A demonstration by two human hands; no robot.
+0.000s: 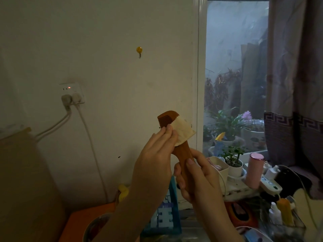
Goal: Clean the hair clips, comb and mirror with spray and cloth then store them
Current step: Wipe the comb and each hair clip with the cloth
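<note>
A brown wooden comb (168,117) stands upright in front of the wall, teeth toward the left. My right hand (194,175) grips its handle from below. A cream cloth (183,131) is wrapped round the comb's middle. My left hand (155,154) pinches that cloth against the comb, its fingertips on the teeth side. The lower handle is hidden inside my right hand. No hair clips, mirror or spray bottle can be made out with certainty.
A yellow wall hook (139,50) and a socket with plugs (72,95) are on the wall. The window sill at right holds a cream box (219,165), a potted plant (233,158) and a pink cylinder (254,172). Below lie a blue box (168,217) and an orange surface (83,217).
</note>
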